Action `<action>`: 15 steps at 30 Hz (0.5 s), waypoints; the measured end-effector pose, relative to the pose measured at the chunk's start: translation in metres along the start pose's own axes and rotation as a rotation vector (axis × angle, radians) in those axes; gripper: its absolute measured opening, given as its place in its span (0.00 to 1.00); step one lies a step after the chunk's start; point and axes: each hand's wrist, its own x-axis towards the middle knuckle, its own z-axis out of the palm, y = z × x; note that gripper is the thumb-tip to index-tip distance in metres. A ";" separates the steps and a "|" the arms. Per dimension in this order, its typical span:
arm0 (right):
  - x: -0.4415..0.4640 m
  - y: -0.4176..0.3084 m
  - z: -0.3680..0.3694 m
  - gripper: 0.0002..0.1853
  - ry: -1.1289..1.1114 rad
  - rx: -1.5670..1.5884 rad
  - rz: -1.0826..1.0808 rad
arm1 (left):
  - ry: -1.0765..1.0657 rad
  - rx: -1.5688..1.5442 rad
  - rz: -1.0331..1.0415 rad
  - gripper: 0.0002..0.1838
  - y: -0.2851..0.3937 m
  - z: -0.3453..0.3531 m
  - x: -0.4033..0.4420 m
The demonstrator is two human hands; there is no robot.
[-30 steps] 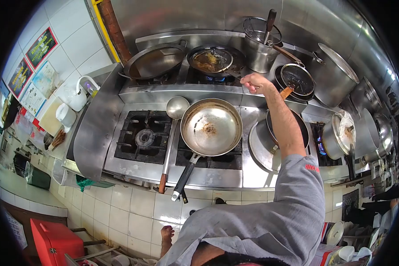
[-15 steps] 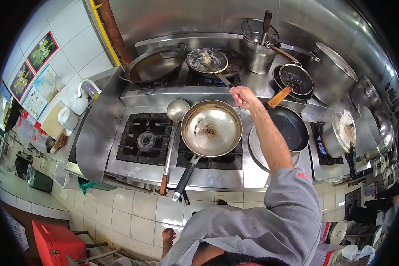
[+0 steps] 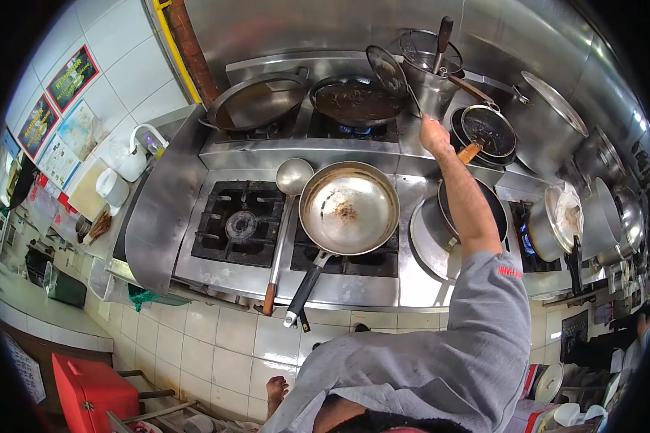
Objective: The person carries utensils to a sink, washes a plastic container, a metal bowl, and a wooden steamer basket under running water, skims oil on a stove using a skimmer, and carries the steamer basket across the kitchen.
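My right hand (image 3: 435,137) is closed around the thin handle of a round mesh strainer (image 3: 386,71). The strainer is tilted steeply on edge above the right side of a wok (image 3: 347,101) of dark liquid, with a blue flame under it. Whether anything sticks to its mesh is too small to tell. My left hand (image 3: 276,390) hangs low over the floor, fingers curled, with nothing visible in it. In front of the wok, a steel frying pan (image 3: 348,209) rests on a burner, beside a long-handled ladle (image 3: 294,177).
Another wok (image 3: 260,105) stands at the back left. To the right are a wooden-handled strainer (image 3: 487,130) over a bowl, a dark pan (image 3: 487,206), and a pot (image 3: 549,224) by a lit burner. A tall steel pot (image 3: 426,83) holds utensils. A red box (image 3: 94,393) stands lower left.
My right hand has moved right and slightly up. The strainer has gone from lying level over the wok, with pale bits in it, to tilted on edge at the wok's right side.
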 end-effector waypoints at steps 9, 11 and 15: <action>0.018 -0.002 0.003 0.03 -0.535 0.811 0.184 | 0.003 0.116 0.052 0.13 0.008 0.008 0.012; 0.015 -0.008 -0.008 0.03 -0.632 0.926 0.287 | -0.021 0.158 0.136 0.12 0.007 0.008 0.016; 0.007 -0.016 -0.021 0.08 -0.660 1.032 0.258 | -0.001 0.126 0.102 0.12 0.007 0.009 0.017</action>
